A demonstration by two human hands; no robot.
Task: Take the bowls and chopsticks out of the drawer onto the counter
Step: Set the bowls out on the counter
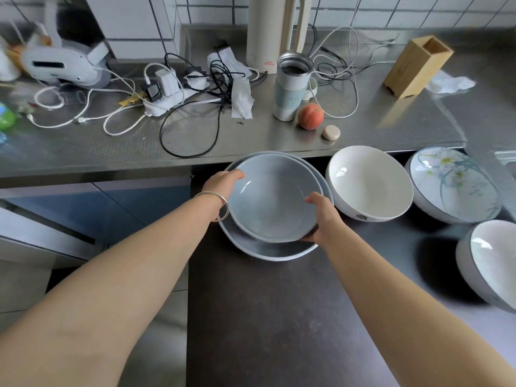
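Both hands lifting top grey bowl from stack in open drawer; no chopsticks in view.

Left hand [224, 181], mid frame, curls over the far-left rim of the grey bowl [275, 198]; right hand [321, 216] grips its near-right rim, thumb inside. It sits nested in a larger grey dish [268, 251]. White bowl [368, 182], floral bowl [453, 184] and another white bowl [491, 263] at lower right remain in the drawer [279, 317]. Next, probably: raise the bowl level, set it on bare worktop [111, 152] clear of cables [190, 129]. Tumbler [290, 88] logo and red jug mark unreadable.
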